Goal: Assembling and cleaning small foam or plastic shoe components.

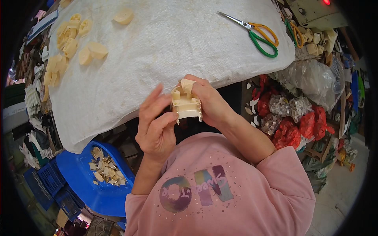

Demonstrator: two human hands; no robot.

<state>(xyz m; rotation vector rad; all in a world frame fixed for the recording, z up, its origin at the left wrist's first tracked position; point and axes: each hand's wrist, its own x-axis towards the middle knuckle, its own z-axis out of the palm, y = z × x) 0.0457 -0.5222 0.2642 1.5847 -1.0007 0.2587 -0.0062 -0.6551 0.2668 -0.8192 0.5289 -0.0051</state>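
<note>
In front of my chest, a cream plastic moulded part (187, 105) with a curved white lower edge is held over the near edge of the table. My right hand (210, 100) is closed around its right side, the fingers wrapped over the top. On the left side, my left hand (157, 124) grips the part's lower corner with the thumb. The other left fingers are raised and slightly blurred. Scissors (249, 26) with one green and one orange handle lie on the white woven sheet (165, 47), far right.
Several cream plastic pieces (71, 48) are grouped at the sheet's far left. A blue plastic bin (84, 188) with broken cream scraps (106, 168) stands low at my left. Red plastic bags (286, 133) and clear bags (315, 80) crowd the right side, beside more cream pieces (314, 48).
</note>
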